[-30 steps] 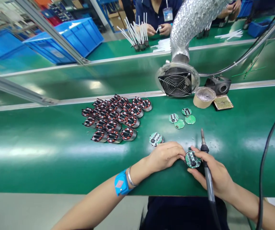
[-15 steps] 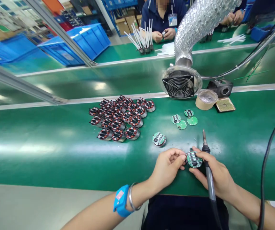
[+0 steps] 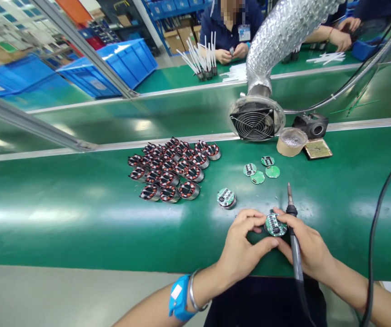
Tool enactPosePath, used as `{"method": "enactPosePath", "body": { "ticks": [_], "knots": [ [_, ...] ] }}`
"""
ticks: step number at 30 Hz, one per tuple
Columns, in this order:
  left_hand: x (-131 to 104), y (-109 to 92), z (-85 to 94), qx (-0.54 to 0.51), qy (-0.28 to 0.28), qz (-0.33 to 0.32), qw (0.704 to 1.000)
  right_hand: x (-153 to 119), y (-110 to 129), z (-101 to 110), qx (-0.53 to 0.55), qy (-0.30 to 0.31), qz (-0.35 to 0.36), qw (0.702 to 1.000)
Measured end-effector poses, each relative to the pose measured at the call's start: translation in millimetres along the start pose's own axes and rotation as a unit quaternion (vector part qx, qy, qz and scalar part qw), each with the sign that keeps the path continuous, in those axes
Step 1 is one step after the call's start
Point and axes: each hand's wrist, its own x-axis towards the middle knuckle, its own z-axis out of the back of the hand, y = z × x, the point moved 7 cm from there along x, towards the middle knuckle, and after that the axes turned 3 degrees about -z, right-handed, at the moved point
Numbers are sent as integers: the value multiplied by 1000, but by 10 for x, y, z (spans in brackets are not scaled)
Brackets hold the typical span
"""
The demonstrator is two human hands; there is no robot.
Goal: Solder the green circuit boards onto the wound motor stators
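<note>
A round green circuit board [image 3: 276,225] sits on top of a metal-sided piece between my two hands, near the table's front edge. My left hand [image 3: 245,245] curls its thumb and fingers around the left side of that piece. My right hand [image 3: 309,247] grips its right side with thumb and index finger. That same hand also carries a soldering iron [image 3: 295,245], its tip pointing away from me. Just beyond my left hand stands another board-topped motor part [image 3: 226,198]. Several loose round circuit boards [image 3: 258,177] lie farther back.
Several wire-wound motor stators [image 3: 168,178] stand grouped at left. At the back are a fume extractor fan [image 3: 253,125], a tape roll [image 3: 291,141], a soldering iron stand [image 3: 313,126] and a sponge tray [image 3: 318,149]. A black cable [image 3: 374,245] hangs at right. A co-worker [image 3: 231,27] sits opposite.
My left hand has shifted right and changed from a pinch at the piece's edge to a wider hold, thumb at the near side. My right hand has barely moved.
</note>
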Motion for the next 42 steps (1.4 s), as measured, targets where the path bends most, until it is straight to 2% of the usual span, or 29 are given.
{"method": "enactPosePath", "body": {
  "ticks": [5,6,8,9,11,13,14,16,17,19,21,23,24,25,27,29,31,33,38,40,42],
  "knots": [
    [172,0,-60,59,100,-34,993,7,-18,50,25,18,-16,999],
    [186,10,-52,37,106,-19,993,-3,-28,93,29,9,-25,999],
    [180,74,-17,-75,93,61,991,-31,-53,188,47,-19,-45,998],
    [153,118,-14,-159,83,120,976,-46,-67,228,59,-34,-54,996],
    [74,163,-56,-328,69,223,915,-70,-106,271,82,-57,-73,992],
    [18,135,-109,-437,61,279,853,-77,-142,270,92,-66,-90,989],
    [4,111,-132,-465,63,294,833,-76,-155,263,92,-68,-96,989],
    [-14,77,-150,-486,64,310,815,-74,-172,250,84,-69,-106,988],
    [-27,69,-137,-483,66,313,815,-75,-175,251,78,-71,-108,989],
    [-68,70,-25,-447,66,299,841,-84,-185,255,61,-70,-116,989],
    [-135,68,218,-349,72,249,900,-96,-200,257,46,-67,-127,989],
    [-218,56,561,-172,77,170,967,-98,-204,251,37,-66,-127,989],
    [-254,54,765,-64,56,132,988,-93,-197,244,35,-66,-122,990],
    [-284,55,961,46,29,103,993,-84,-184,236,34,-68,-113,991],
    [-301,65,1268,228,-28,69,971,-63,-156,215,32,-70,-98,992],
    [-232,73,1371,339,-41,37,939,-49,-130,197,30,-72,-86,993],
    [-90,59,1289,398,-12,-6,917,-53,-118,192,26,-74,-79,994],
    [79,22,1129,438,23,-39,898,-76,-130,201,18,-77,-81,994],
    [398,-30,813,523,129,-29,842,-163,-239,248,-15,-103,-107,989],
    [456,-66,804,524,174,-32,833,-182,-293,262,-21,-120,-105,987],
    [544,-153,919,504,190,-38,842,-188,-362,279,-16,-143,-101,984]
  ]
}}
